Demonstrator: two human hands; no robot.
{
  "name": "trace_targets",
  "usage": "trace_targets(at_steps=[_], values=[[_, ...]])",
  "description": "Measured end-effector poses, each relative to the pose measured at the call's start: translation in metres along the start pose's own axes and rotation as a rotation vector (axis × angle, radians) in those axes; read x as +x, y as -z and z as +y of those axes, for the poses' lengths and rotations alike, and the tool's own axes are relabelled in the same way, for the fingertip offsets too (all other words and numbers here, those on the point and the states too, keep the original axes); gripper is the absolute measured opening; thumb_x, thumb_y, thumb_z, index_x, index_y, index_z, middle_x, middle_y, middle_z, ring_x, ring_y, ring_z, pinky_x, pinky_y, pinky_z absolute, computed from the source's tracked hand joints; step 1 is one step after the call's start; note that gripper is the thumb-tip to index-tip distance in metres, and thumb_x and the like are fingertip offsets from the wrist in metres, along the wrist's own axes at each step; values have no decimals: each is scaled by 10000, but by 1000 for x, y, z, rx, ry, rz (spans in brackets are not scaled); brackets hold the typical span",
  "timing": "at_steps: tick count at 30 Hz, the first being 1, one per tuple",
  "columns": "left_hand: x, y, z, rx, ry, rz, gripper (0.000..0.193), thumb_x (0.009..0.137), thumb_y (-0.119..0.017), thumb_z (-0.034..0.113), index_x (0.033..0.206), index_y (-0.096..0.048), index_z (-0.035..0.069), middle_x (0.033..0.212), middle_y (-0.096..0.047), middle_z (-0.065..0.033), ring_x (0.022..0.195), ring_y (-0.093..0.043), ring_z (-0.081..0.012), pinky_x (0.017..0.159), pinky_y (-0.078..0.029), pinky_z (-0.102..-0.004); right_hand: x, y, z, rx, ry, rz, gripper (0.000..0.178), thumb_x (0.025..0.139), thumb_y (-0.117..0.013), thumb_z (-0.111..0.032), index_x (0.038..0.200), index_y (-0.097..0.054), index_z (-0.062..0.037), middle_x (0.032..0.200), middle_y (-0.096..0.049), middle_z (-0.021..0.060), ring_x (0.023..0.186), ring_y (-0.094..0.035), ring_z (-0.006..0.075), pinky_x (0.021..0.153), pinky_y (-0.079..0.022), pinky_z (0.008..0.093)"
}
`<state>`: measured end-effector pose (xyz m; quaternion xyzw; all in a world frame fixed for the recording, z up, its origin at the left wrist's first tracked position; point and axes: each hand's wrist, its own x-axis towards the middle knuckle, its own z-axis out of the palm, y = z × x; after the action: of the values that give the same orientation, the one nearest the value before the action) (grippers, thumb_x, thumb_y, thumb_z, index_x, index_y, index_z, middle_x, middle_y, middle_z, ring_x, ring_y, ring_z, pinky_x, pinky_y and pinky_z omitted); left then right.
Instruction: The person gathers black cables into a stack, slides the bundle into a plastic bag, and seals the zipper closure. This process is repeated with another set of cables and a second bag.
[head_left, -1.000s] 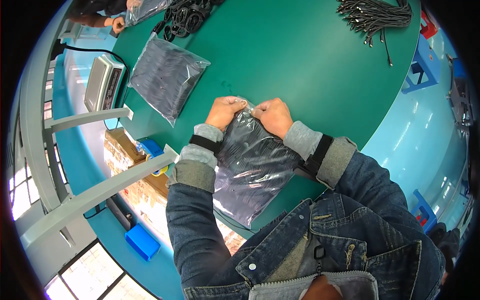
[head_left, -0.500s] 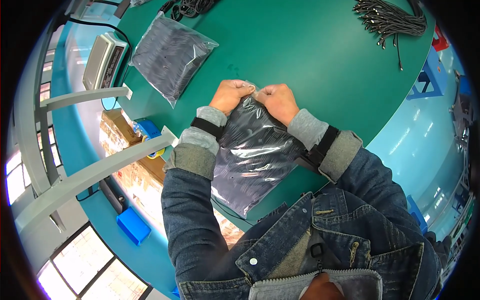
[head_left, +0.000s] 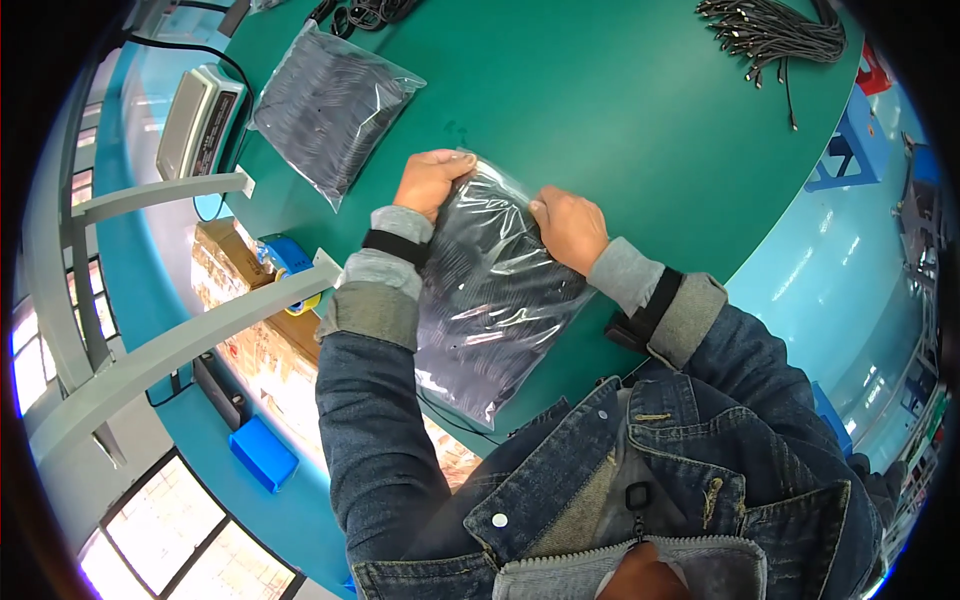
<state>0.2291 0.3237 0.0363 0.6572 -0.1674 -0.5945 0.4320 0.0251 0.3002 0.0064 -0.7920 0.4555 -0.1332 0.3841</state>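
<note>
A clear plastic bag point(head_left: 490, 300) packed with dark, ribbed-looking contents lies on the green table in front of me. My left hand point(head_left: 432, 180) pinches its far left corner between thumb and fingers. At the far right corner, my right hand point(head_left: 570, 228) has its thumb and curled fingers closed on the bag's edge. The top edge stretches between both hands. A second filled clear bag point(head_left: 335, 110) rests flat to the far left, apart from my hands.
A bundle of black cables point(head_left: 790, 35) lies at the far right, more coiled cables point(head_left: 370, 12) at the far left. A scale point(head_left: 200, 122) stands at the left edge. Grey metal bars point(head_left: 190, 320) jut in from the left beside a cardboard box point(head_left: 225, 255) and blue bin point(head_left: 263, 455).
My hands have moved apart from the middle of the bag's top edge to its two corners. The top of the bag is now spread wide and flatter.
</note>
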Motion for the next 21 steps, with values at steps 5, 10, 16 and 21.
trace_targets(at_steps=[5, 10, 16, 21], values=[[6, 0, -3, 88, -51, -29, 131, 816, -622, 97, 838, -624, -32, 775, -631, -60, 672, -575, -107, 631, -464, -218, -9, 9, -3, 87, 70, 15, 248, 829, -546, -261, 884, -585, -22, 737, -608, 171, 693, -575, 370, 634, -439, 447], [9, 5, -5, 68, -43, -45, 139, 810, -631, 104, 843, -625, -31, 770, -632, -56, 674, -573, -101, 636, -461, -214, -9, 13, 1, 187, 12, -21, 213, 813, -581, -224, 873, -613, -22, 737, -622, 144, 644, -595, 292, 614, -454, 387], [9, 8, -5, 82, -43, -51, 149, 805, -637, 111, 856, -628, -29, 765, -634, -56, 663, -564, -95, 626, -449, -206, 3, 14, 9, 486, -221, -212, 200, 813, -605, -180, 854, -639, 12, 708, -636, 86, 593, -570, 155, 564, -451, 305], [8, 10, -5, 101, -59, -61, 158, 838, -601, 131, 881, -617, -21, 806, -640, -62, 709, -588, -109, 663, -465, -226, 8, 15, 5, 717, -416, -291, 237, 784, -623, -204, 804, -659, 28, 656, -622, 83, 576, -546, 135, 562, -445, 295]])
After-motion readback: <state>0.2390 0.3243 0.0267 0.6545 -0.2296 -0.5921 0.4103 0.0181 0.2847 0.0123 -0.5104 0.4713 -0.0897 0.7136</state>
